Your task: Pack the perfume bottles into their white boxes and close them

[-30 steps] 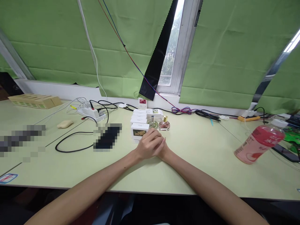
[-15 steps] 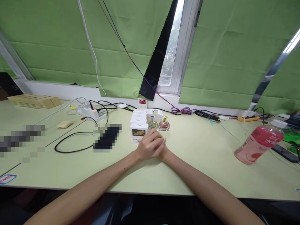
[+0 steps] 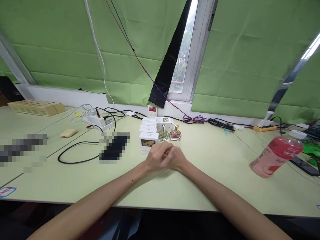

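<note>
Turned into fuller view, the right hand (image 3: 179, 156) clasps the left hand (image 3: 155, 158), fingers (image 3: 168, 158) curled together.

There are two glass bottles (image 3: 175, 135), one drink bottle (image 3: 276, 156) and one beige case (image 3: 68, 133).

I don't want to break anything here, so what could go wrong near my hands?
Your left hand is very close to the front box, so a sudden move might shove it against the boxes behind. The pink glass bottle stands just beyond your right hand and could tip if bumped.
</note>
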{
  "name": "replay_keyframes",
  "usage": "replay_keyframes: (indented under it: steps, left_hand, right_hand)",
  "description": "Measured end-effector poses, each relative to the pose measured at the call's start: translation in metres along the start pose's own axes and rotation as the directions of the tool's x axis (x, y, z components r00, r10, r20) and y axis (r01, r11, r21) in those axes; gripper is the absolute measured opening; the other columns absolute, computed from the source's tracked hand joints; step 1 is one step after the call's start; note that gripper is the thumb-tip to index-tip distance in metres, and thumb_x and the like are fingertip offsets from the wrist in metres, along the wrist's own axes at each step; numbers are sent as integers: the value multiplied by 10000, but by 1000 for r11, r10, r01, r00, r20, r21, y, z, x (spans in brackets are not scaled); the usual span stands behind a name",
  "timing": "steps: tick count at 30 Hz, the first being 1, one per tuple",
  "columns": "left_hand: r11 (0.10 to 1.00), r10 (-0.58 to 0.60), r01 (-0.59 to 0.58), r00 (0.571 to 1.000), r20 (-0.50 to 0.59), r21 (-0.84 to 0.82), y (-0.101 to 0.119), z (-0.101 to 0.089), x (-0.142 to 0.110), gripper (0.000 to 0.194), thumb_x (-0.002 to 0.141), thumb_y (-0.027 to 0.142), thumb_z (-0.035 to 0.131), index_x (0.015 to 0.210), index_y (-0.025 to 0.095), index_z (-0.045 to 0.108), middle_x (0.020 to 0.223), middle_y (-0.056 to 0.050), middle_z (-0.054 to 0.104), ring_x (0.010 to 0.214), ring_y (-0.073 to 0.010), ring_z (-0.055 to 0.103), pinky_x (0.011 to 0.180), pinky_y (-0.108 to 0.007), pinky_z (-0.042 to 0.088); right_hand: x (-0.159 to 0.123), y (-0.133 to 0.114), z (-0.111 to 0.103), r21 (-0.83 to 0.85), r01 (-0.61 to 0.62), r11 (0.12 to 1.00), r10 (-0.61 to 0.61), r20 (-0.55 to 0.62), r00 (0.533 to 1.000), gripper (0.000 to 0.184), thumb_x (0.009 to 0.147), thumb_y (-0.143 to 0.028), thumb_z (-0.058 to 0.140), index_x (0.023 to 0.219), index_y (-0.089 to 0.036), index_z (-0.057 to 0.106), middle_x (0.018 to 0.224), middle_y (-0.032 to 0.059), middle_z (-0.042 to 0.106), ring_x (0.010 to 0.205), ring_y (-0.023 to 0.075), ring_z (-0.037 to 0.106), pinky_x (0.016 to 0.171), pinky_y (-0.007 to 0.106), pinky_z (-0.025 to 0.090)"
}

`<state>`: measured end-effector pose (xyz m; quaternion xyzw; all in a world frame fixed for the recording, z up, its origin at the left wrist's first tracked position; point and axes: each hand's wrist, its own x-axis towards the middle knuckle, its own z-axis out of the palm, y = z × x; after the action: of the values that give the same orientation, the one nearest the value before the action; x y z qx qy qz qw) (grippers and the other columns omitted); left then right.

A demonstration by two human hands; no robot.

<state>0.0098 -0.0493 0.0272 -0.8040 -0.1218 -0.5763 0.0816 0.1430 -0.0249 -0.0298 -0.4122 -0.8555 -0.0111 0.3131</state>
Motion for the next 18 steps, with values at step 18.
replay_keyframes:
  steps: [18]
  left_hand:
    - [918,-267,397,599,755,10,2,6,-15,314,982,284,502,691,176,545,666,3,553,579,-110,450,565,-274,306]
  right_hand:
    - [16,96,-40,539,-548,640,742,-246,624,463,945,-604,394,768,-232,606,871,103,725,813,262,648,746,356,435]
